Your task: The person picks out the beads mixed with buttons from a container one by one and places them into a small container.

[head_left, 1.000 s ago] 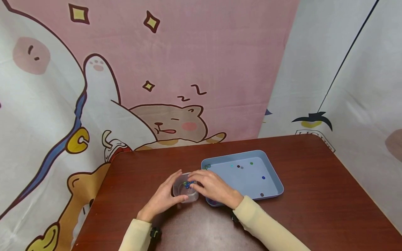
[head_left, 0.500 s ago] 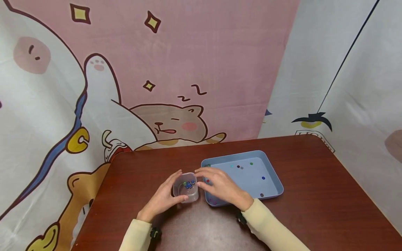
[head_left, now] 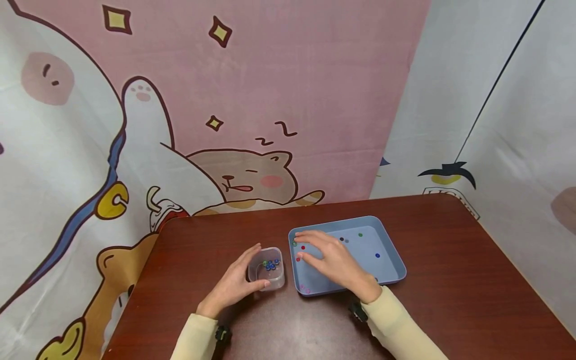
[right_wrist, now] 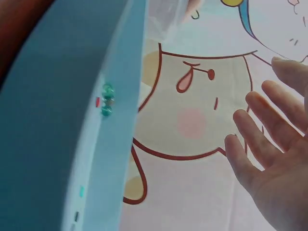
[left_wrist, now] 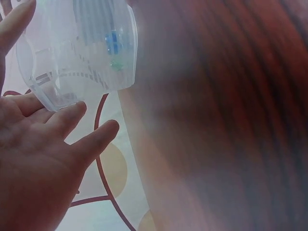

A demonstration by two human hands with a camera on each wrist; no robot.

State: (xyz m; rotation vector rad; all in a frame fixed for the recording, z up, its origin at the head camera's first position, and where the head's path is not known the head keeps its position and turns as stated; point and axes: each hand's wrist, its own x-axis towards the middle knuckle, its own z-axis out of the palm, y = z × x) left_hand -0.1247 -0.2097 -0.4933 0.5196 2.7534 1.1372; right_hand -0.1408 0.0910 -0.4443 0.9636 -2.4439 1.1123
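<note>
My left hand (head_left: 234,282) holds a small clear plastic container (head_left: 278,281) on the table, thumb along its near side and fingers round its left and far sides. Several blue glass marbles (head_left: 271,266) and a green one (head_left: 265,263) lie inside. Above the left part of a light blue tray (head_left: 355,272), my right hand (head_left: 335,257) hovers with thumb and fingers apart, nothing between them. Green marbles (right_wrist: 107,103) sit by the tray's wall in the right wrist view. Fingertips (left_wrist: 77,109) meet the container's wall in the left wrist view.
Small flat coloured pieces are scattered over the tray floor: red (head_left: 303,247), green (head_left: 360,235), dark blue (head_left: 377,255) and pink (head_left: 307,290) among them. The brown wooden table (head_left: 216,230) ends at a cartoon-printed curtain (head_left: 315,100).
My right hand has moved from over the container rightward to above the tray, uncovering the marbles in the container and the tray's left side. The left hand and container stay put.
</note>
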